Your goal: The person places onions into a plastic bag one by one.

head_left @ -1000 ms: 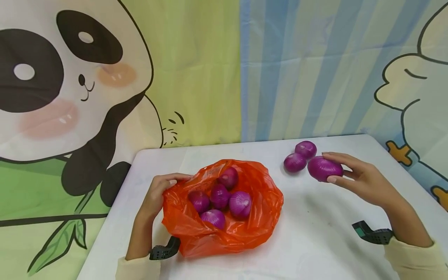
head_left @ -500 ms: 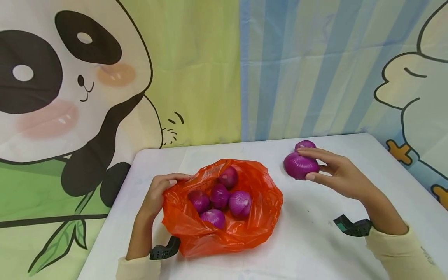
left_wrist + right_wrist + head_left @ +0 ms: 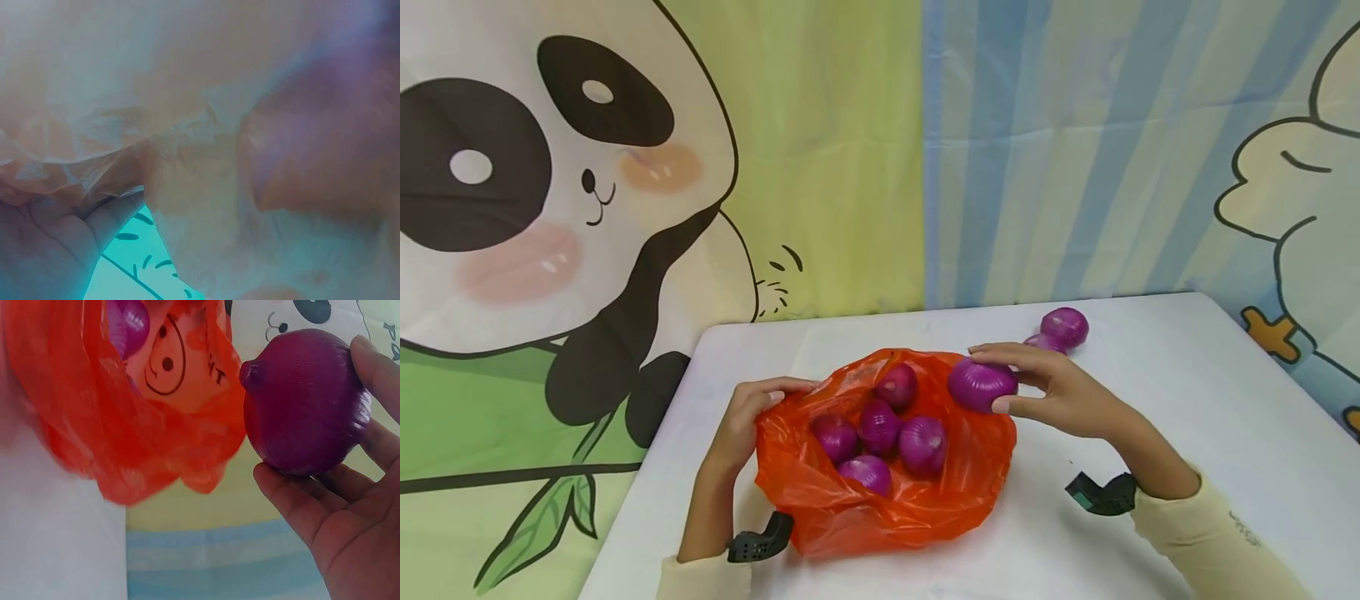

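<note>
An orange-red plastic bag (image 3: 895,533) stands with its mouth open on the white table, several purple onions (image 3: 880,426) inside it. At the bag's left rim, my left hand (image 3: 741,421) pinches the plastic between thumb and fingers. My right hand (image 3: 1067,392) grips another purple onion (image 3: 982,385) over the right rim of the bag. In the right wrist view this onion (image 3: 303,403) is held between thumb and fingertips, beside the bag's edge. Thin, blurred plastic (image 3: 187,106) fills most of the left wrist view, with part of the left hand (image 3: 47,244) at lower left.
Two more onions (image 3: 1064,327) lie together near the table's back edge, the nearer one partly hidden by the right hand. Behind the white table (image 3: 1157,375) hangs a printed curtain (image 3: 827,167) with a panda. Each wrist wears a black device (image 3: 762,540).
My right hand has carried its onion leftward from beside the two loose onions to the bag's right rim. The left hand stays at the bag, and the head view has shifted slightly.
</note>
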`<move>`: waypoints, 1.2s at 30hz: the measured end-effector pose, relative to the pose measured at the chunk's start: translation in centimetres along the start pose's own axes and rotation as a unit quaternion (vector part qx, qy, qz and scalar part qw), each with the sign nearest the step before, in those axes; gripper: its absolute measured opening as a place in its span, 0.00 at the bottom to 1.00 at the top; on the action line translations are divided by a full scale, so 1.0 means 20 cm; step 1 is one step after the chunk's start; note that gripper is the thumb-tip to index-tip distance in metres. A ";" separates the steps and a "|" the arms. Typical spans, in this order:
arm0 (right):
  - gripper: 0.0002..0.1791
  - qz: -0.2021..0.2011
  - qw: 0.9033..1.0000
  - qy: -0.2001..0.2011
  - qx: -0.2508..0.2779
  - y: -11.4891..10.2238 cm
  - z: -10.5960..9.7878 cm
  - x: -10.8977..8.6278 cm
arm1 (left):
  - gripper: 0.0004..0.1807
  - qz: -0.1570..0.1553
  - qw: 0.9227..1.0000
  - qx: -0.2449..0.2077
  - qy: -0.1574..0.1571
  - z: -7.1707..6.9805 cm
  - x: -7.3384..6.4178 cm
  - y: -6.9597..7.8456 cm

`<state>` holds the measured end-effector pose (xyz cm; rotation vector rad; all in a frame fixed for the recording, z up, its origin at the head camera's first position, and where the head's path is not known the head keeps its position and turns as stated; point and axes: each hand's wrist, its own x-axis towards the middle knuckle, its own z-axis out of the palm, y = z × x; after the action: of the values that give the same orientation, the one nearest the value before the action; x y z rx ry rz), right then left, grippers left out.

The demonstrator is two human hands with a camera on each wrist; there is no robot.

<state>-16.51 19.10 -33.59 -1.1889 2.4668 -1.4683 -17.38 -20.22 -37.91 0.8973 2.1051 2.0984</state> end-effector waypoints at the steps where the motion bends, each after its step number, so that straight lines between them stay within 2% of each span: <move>1: 0.30 -0.001 1.000 -0.005 0.003 -0.02 0.01 0.01 | 0.21 0.000 1.000 -0.002 -0.001 0.00 0.00 0.00; 7: 0.27 0.009 1.000 -0.027 0.013 -0.11 0.07 0.08 | 0.22 0.009 1.000 -0.011 -0.007 0.01 0.00 0.00; 13: 0.27 -0.026 0.997 -0.042 0.050 -0.12 0.13 0.13 | 0.21 0.001 1.000 -0.013 -0.012 0.02 0.00 -0.01; 18: 0.28 -0.043 0.995 -0.059 0.070 -0.13 0.16 0.17 | 0.21 0.010 1.000 -0.016 -0.009 0.01 -0.01 -0.01; 22: 0.28 -0.044 0.993 -0.074 0.078 -0.12 0.18 0.20 | 0.22 0.023 1.000 -0.016 -0.011 0.01 0.00 -0.01; 27: 0.28 -0.021 0.992 -0.092 0.085 -0.10 0.21 0.24 | 0.21 0.030 0.999 -0.021 -0.012 0.01 0.01 -0.01; 31: 0.27 -0.011 0.994 -0.091 0.055 -0.06 0.25 0.27 | 0.21 0.022 0.999 -0.025 -0.013 0.01 0.01 0.00; 36: 0.26 -0.031 0.996 -0.076 -0.035 0.03 0.30 0.28 | 0.22 0.007 0.999 -0.029 -0.010 0.02 0.01 0.00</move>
<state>-18.55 11.26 -35.54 -1.3466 2.4197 -1.2618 -17.42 -19.85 -37.97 0.9252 2.0226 2.1366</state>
